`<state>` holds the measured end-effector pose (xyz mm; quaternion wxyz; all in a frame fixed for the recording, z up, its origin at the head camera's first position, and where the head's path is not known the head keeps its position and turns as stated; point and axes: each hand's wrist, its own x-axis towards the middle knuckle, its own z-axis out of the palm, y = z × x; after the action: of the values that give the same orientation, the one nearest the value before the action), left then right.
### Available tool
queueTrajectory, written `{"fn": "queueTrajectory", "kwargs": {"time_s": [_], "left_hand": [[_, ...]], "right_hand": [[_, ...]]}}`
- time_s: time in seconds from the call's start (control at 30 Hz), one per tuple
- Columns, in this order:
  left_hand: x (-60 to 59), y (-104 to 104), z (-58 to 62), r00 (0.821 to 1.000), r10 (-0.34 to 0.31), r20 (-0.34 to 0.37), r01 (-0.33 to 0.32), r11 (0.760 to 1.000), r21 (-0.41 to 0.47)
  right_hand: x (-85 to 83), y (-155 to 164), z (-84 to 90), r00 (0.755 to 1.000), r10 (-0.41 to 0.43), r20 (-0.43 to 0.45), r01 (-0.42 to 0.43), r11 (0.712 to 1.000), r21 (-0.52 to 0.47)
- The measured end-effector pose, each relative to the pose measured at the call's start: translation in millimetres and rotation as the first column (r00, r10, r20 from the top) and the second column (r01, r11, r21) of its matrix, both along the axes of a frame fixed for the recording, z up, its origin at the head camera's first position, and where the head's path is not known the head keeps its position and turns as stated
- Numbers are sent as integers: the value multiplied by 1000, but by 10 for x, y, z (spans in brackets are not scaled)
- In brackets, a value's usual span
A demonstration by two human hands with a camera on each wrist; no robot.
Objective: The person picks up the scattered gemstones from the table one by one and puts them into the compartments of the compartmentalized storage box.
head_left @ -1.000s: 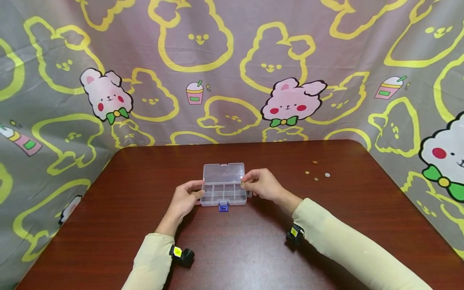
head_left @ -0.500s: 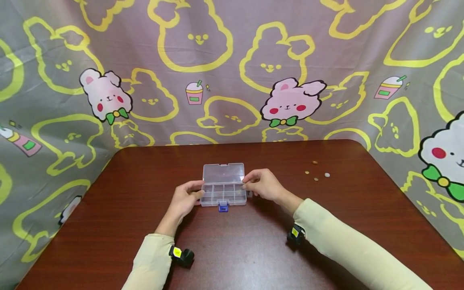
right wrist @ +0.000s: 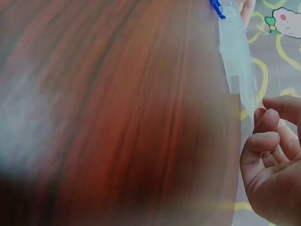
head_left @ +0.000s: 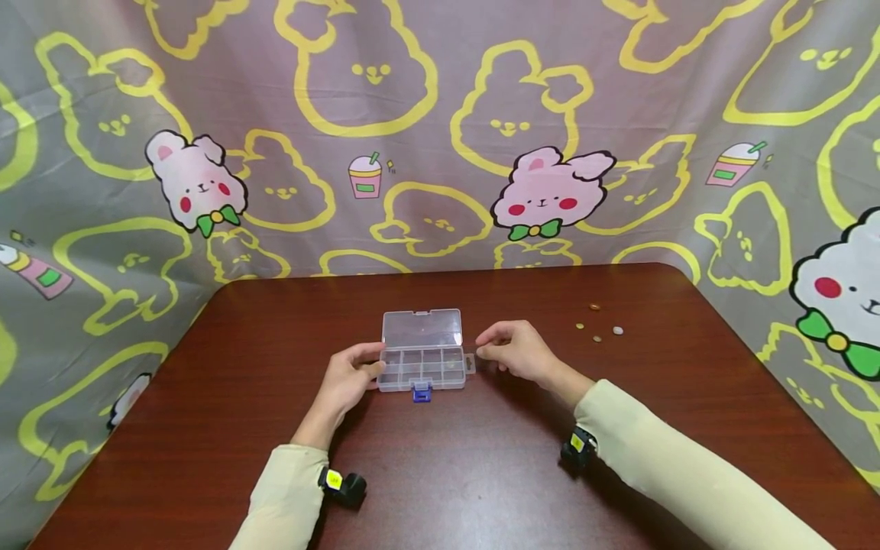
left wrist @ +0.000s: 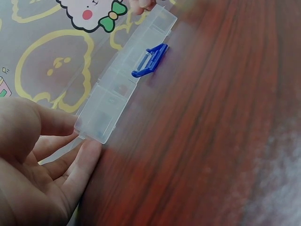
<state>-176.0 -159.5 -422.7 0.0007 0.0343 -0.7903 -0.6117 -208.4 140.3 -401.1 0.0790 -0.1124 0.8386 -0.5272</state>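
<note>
Fingers of the left hand [head_left: 347, 376] are bent around the left end of the box [head_left: 448, 386], gripping it; those of the right hand [head_left: 519, 351] curl loosely just off the right end, nothing visible in them.

Room: pale cloth [head_left: 316, 156], printed with yellow outlines and rabbit faces, hangs behind and at both sides.

Surface: brown wood-grain table [head_left: 440, 473], flat, with a sheen toward the near side; probably slick enough for a nudged box to slide.

Box: clear plastic, near mid-table, lid [head_left: 422, 328] tipped back, two rows of compartments below. Judged light, stiff, smooth; thin walls and hinge may crack if forced. Best held low, by both ends of the base, not by the raised lid.

Blue latch [head_left: 422, 394]: hangs undone at the front; poor handle.

Small pieces: four, right of the box, beyond the right hand; white one [head_left: 618, 331], yellowish one [head_left: 580, 326], two brownish. Kind unclear. Likely hard, light; pinch by the edges.
</note>
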Motion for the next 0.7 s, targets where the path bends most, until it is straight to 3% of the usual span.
{"fn": "queueTrajectory", "kwargs": {"time_s": [0.7], "left_hand": [[-2, -4, -11, 1000, -11, -8, 11, 1000, 4]], "right_hand": [[0, 530, -6, 999, -46, 26, 45, 999, 26]]}}
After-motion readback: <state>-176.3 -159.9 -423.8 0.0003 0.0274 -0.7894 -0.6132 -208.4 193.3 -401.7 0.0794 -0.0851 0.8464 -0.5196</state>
